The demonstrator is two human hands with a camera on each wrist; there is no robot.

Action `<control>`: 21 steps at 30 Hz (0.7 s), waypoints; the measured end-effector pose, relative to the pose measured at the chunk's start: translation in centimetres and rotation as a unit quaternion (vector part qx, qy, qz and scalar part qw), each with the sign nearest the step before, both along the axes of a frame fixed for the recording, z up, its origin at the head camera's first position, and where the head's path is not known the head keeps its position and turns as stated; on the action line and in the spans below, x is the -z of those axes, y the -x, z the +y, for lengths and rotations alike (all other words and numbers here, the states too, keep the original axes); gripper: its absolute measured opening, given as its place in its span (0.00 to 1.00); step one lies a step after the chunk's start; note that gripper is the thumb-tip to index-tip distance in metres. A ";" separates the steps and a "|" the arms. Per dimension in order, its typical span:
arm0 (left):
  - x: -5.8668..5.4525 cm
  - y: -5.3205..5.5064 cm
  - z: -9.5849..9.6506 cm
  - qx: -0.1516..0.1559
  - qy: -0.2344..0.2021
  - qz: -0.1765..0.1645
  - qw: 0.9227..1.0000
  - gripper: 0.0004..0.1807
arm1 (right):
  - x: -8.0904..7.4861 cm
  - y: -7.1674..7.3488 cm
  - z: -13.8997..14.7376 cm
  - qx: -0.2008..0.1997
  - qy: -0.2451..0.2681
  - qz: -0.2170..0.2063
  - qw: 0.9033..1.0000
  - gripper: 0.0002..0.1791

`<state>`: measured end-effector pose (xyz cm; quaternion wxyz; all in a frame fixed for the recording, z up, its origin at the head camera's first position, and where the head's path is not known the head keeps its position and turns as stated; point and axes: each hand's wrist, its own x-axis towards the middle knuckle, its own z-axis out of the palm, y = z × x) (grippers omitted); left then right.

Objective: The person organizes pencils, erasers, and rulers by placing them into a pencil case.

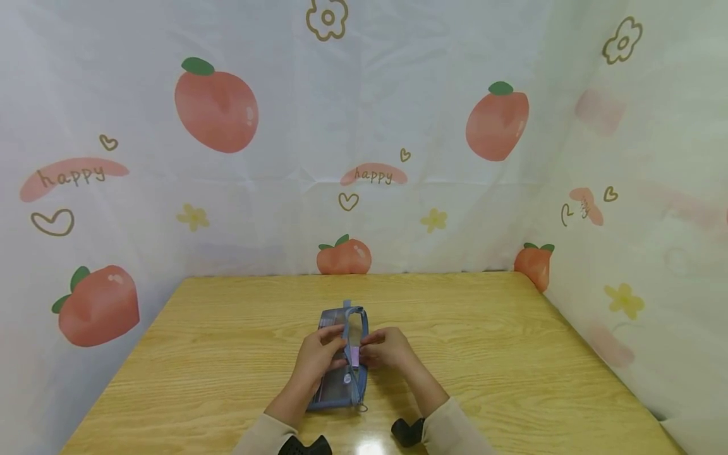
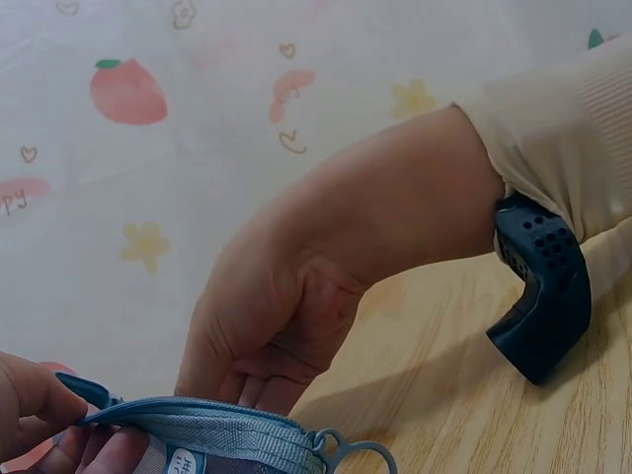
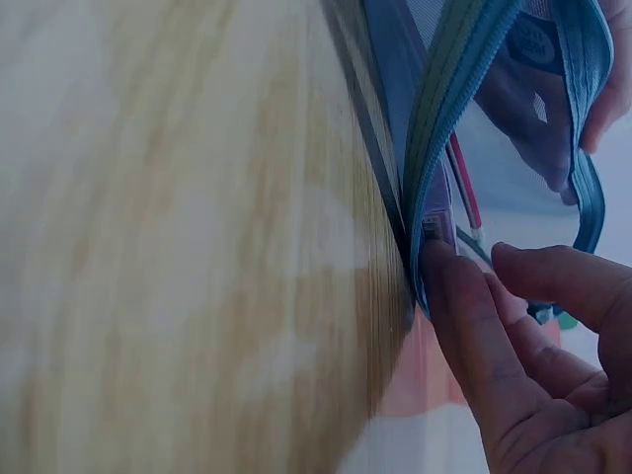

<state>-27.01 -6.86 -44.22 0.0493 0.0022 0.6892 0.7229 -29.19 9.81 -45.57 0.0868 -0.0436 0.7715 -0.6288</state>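
A blue mesh zip pencil case (image 1: pixel 335 393) lies on the table with its zip side apart. My left hand (image 1: pixel 317 355) pinches one zip edge between thumb and fingers, as the left wrist view shows at the blue zip band (image 2: pixel 217 415). At the opening is my right hand (image 1: pixel 392 347), its fingertips touching the end of a small lilac item (image 3: pixel 439 202) just inside. The right thumb stands away from those fingers (image 3: pixel 484 336). A thin red stick-like thing (image 3: pixel 462 183) shows beside the lilac item. What that item is, I cannot tell.
The wooden table (image 1: pixel 483 341) spreads around the case. A white cloth (image 1: pixel 284 215) printed with peaches rises behind it and at the sides. Black wrist devices (image 1: pixel 407 432) sit by both sleeves. A ring pull (image 1: pixel 362 408) hangs at the case's near end.
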 end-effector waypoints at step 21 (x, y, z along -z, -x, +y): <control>0.2 -0.5 2.6 0.026 -0.038 0.012 0.999 0.22 | -2.4 0.4 3.0 -0.001 0.034 0.031 0.999 0.16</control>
